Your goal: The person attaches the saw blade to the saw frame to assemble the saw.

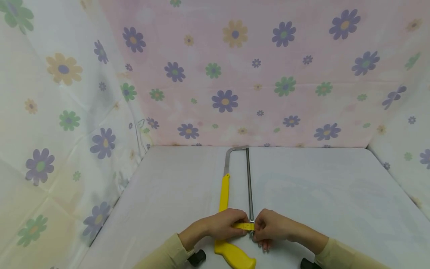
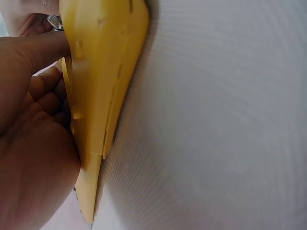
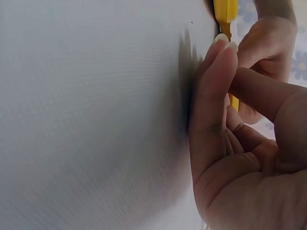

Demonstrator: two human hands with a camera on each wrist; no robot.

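Observation:
A hacksaw point(image 1: 224, 192) with a yellow handle point(image 1: 235, 256) and a grey metal bow lies on the white table, its far end pointing away from me. Along its right side runs the straight blade section point(image 1: 249, 183). My left hand point(image 1: 226, 223) lies over the frame and holds the yellow crosspiece point(image 1: 244, 226) near the handle. At the blade's near end, my right hand point(image 1: 273, 226) pinches the small metal tightening nut point(image 1: 251, 234), which its fingers partly cover. The left wrist view shows the yellow handle point(image 2: 96, 86) close beside the left palm.
The white table point(image 1: 319, 194) stretches out on both sides of the saw. Flower-patterned cloth point(image 1: 235, 74) hangs behind the table and along its left and right edges. Black wrist devices point(image 1: 197, 257) sit below both sleeves.

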